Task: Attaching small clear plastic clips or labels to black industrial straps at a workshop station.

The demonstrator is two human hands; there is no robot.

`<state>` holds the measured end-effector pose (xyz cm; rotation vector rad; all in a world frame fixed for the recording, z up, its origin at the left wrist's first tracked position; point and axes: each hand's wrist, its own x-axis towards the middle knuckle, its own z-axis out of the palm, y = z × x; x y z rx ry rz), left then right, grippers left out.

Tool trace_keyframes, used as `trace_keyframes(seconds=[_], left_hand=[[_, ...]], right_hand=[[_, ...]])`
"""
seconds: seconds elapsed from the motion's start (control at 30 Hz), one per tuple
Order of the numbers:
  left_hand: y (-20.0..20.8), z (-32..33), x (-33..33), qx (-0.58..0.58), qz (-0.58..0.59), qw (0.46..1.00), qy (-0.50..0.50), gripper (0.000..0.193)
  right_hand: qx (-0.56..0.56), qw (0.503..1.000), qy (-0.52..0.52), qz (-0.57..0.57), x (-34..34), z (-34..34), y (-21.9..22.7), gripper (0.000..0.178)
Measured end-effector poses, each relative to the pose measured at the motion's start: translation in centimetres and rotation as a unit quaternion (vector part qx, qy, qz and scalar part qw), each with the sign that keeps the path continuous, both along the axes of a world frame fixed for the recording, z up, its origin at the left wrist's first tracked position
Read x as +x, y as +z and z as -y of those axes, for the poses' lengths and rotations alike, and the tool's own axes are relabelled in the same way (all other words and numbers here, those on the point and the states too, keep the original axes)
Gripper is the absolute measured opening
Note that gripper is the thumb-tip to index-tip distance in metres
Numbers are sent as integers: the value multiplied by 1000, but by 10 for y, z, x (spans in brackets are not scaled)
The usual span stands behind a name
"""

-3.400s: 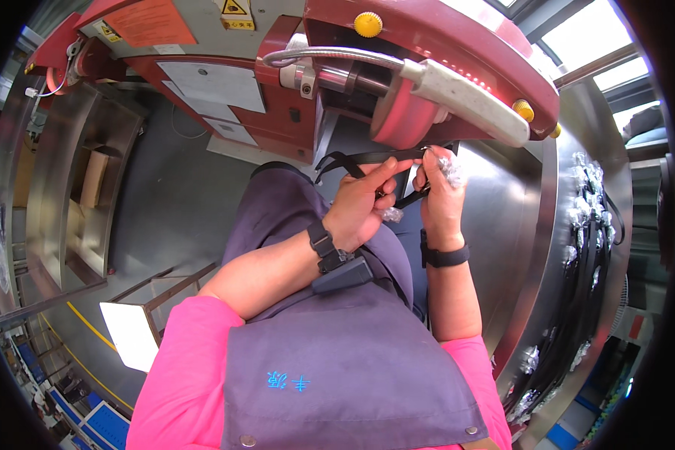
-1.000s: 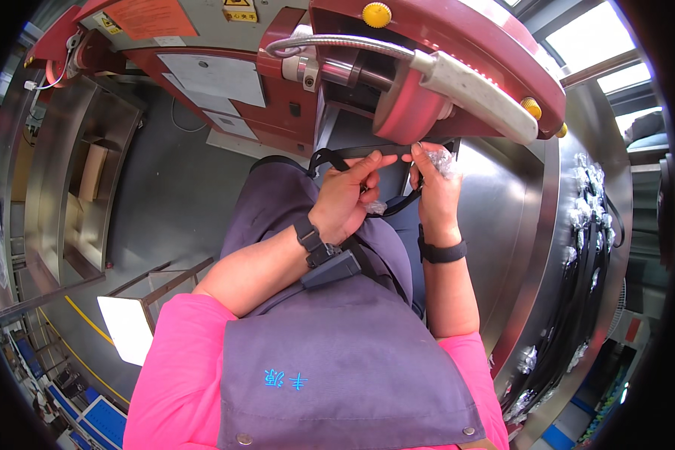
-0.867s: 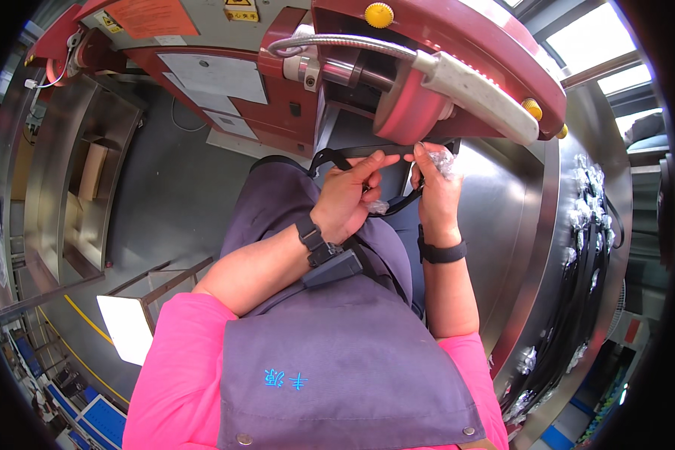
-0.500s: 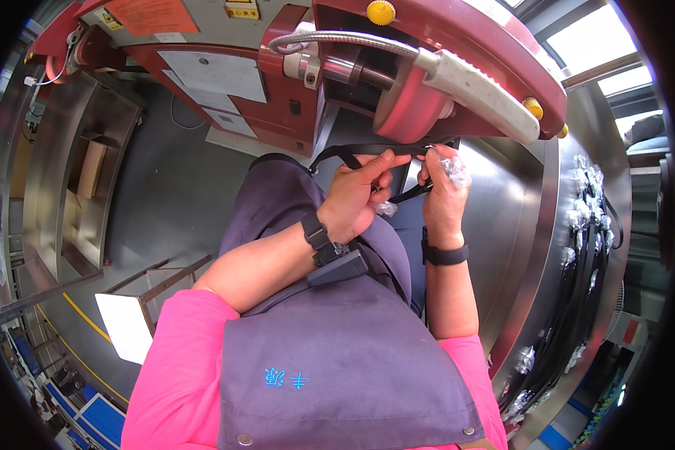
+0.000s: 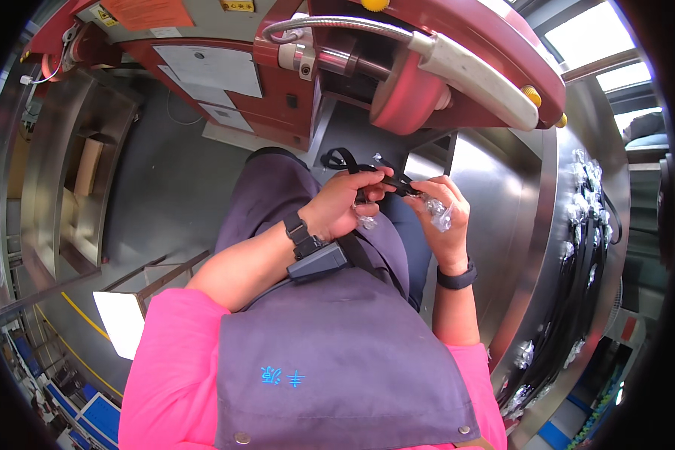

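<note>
A thin black strap [image 5: 343, 155], looped at its left end, runs between my two hands above my lap. My left hand [image 5: 336, 204] is closed around part of it, thumb pointing right. Pinched in my right hand [image 5: 444, 225] is the strap's other part, with crumpled clear plastic wrap [image 5: 437, 212] by the fingers. More clear wrap [image 5: 367, 222] hangs beneath my left fingers. The hands are close together, just below the pinkish-red wheel [image 5: 406, 97] of the machine, and the strap is apart from it.
A red machine [image 5: 277, 120] stands ahead, with a pale hose-fed handle [image 5: 480, 86] beside its wheel. Several black straps with plastic-wrapped ends [image 5: 577, 277] lie along the metal bench at right. A metal trough [image 5: 495, 217] is right of my hands; a steel shelf [image 5: 60, 180] stands left.
My right hand has come down and turned, its fingers now pointing left. My left hand has shifted slightly left and down. The strap, stretched before, is now bunched and looped.
</note>
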<state>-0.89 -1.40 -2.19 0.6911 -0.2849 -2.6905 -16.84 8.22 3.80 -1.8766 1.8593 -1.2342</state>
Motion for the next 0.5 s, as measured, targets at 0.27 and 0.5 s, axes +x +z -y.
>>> trace_keyframes(seconds=[0.27, 0.5], left_hand=[[2, -9, 3, -81, -6, 995, 49, 22], [1, -10, 9, -102, -48, 992, 50, 23]], right_hand=[[65, 996, -60, -3, -4, -12, -4, 28], [-44, 993, -105, 31, 2, -13, -12, 27]])
